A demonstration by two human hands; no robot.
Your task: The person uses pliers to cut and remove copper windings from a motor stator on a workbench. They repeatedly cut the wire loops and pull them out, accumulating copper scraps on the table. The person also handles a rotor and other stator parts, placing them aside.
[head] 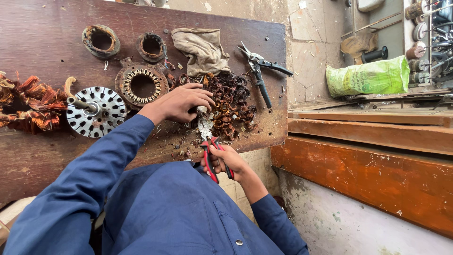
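Near the middle of the frame, the left hand (181,101) lies curled over the edge of a heap of dark, curled copper wire scrap (231,106) on the worn wooden bench (42,42), fingers bent down and pinching something small that cannot be made out. Just below it, the right hand (226,163) is wrapped around the red and black handles of a pair of snips (210,146), whose blades point up into the scrap beside the left fingers. At upper right, beyond the bench, a green plastic bag (368,76), stuffed full and lying on its side, rests on a ledge; its print is too small to tell. Right of it stand several wire spools (417,28). On the bench at upper left sit a stator ring (141,85), a slotted rotor disc (96,111), a crumpled rag (203,47) and black-handled cutters (262,71).
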